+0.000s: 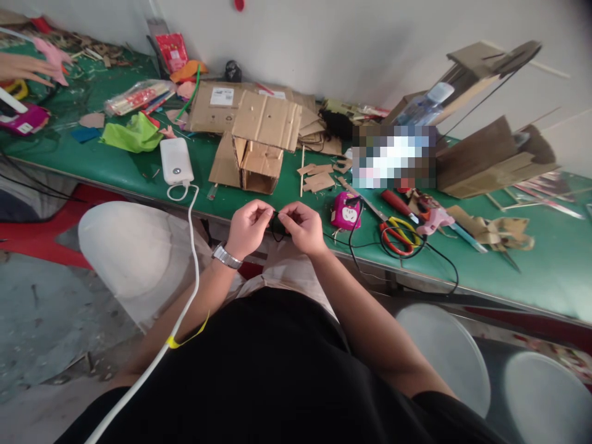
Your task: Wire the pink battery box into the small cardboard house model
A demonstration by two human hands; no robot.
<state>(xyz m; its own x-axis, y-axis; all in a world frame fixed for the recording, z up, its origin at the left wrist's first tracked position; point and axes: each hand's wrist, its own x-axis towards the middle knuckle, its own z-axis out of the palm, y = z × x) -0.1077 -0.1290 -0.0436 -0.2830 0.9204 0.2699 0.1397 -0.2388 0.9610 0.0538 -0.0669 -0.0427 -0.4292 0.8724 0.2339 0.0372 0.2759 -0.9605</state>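
My left hand (251, 227), with a metal watch at the wrist, pinches a thin black cord (276, 236) between thumb and finger. Close beside it, my right hand (304, 227) pinches the same cord, which hangs in a small loop below the fingertips. Both hands are over my lap at the table's front edge. Just beyond them on the green table (287, 200) stands a cardboard structure (266, 139) with an open box-like front. Cardboard scraps (319, 179) and a thin stick lie to its right.
Right of my hands are a purple power socket (346, 211), scissors (396, 235), a pink glue gun (435, 221) and trailing cables. A white power bank (176, 161) with a white cable lies left. Another person's hand (25, 66) is at far left. Cardboard pieces (497, 157) stand right.
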